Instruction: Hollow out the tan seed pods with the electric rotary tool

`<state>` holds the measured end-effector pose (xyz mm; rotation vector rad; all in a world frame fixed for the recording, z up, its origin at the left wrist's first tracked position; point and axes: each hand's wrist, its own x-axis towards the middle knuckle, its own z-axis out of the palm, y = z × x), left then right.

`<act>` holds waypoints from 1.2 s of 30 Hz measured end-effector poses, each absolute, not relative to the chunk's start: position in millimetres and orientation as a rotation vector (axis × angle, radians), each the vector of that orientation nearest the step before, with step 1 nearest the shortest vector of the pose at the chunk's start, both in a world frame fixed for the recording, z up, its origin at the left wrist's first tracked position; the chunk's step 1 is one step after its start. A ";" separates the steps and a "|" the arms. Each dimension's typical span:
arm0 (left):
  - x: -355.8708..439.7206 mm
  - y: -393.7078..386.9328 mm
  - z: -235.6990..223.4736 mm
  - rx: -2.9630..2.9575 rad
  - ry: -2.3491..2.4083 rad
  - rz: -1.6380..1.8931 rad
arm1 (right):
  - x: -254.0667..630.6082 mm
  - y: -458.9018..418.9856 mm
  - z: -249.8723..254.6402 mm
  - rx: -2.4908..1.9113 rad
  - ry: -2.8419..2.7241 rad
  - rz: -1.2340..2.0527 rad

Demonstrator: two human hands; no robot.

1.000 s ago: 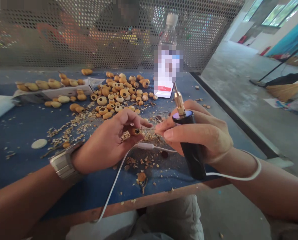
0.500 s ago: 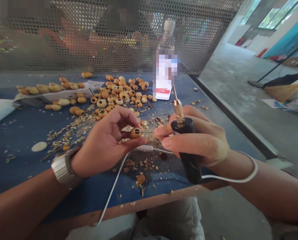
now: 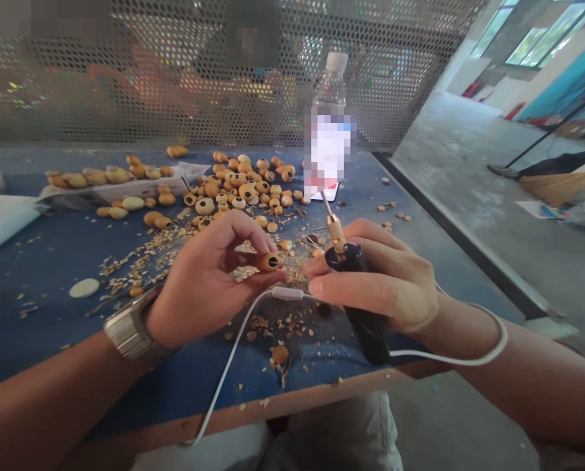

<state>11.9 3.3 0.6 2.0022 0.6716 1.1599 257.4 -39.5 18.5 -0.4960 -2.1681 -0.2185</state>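
Between the thumb and fingers of my left hand (image 3: 194, 288) is a small gourd (image 3: 265, 261), its dark round opening turned toward my right hand. My right hand (image 3: 395, 281) wraps a black handheld rotary tool (image 3: 368, 327) with a brass chuck (image 3: 336, 232) pointing up and away. The same hand pinches a thin metal pick (image 3: 292, 265), whose tip reaches the gourd's opening; how deep it goes I cannot tell. A white cable (image 3: 444, 356) runs from the tool, and its inline switch (image 3: 287, 294) lies below the gourd.
Many cut gourds (image 3: 247, 191) are heaped behind my hands. More gourds (image 3: 118, 174) line a long carton at left. Seeds and scraps (image 3: 150, 252) litter the blue tabletop (image 3: 42, 347). A phone (image 3: 329, 150) leans on a clear bottle (image 3: 332, 91) before a perforated metal screen (image 3: 150, 85).
The gourd has turned so its opening faces further right. The tool's chuck has tilted left as my right hand shifted slightly left. The whole view has moved a little.
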 end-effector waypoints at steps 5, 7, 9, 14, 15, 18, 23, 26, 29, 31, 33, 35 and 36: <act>8.8 10.0 -0.5 2.208 0.604 1.207 | 255.8 -39.8 18.0 -0.524 -2.201 -0.163; 6.7 15.1 -1.7 2.285 0.538 1.243 | 254.4 -38.0 16.4 -0.544 -2.195 -0.131; 4.8 19.9 -2.6 2.344 0.489 1.252 | 253.1 -35.3 14.1 -0.549 -2.163 -0.117; 4.8 22.9 -1.0 2.392 0.444 1.290 | 253.1 -32.0 12.4 -0.546 -2.163 -0.141; 5.7 22.2 -0.3 2.390 0.438 1.296 | 253.5 -32.6 13.0 -0.542 -2.164 -0.145; 8.2 20.0 0.8 2.370 0.410 1.303 | 254.1 -35.9 15.1 -0.530 -2.153 -0.138; 8.7 19.7 -1.9 2.300 0.462 1.299 | 253.1 -41.2 16.9 -0.562 -2.135 -0.121; 8.4 19.6 -3.4 2.259 0.532 1.314 | 252.8 -42.7 17.9 -0.567 -2.129 -0.124; 7.8 19.4 -3.3 2.243 0.551 1.310 | 253.7 -42.4 18.7 -0.569 -2.130 -0.133; 7.1 19.6 -2.8 2.261 0.514 1.298 | 254.9 -41.3 19.0 -0.570 -2.150 -0.137; 6.6 19.9 -2.5 2.290 0.470 1.296 | 256.1 -40.4 19.3 -0.559 -2.180 -0.134; 6.6 20.1 -2.3 2.318 0.440 1.304 | 256.6 -40.3 20.1 -0.558 -2.197 -0.141; 6.7 20.1 -2.1 2.336 0.435 1.308 | 256.6 -40.6 20.9 -0.568 -2.210 -0.148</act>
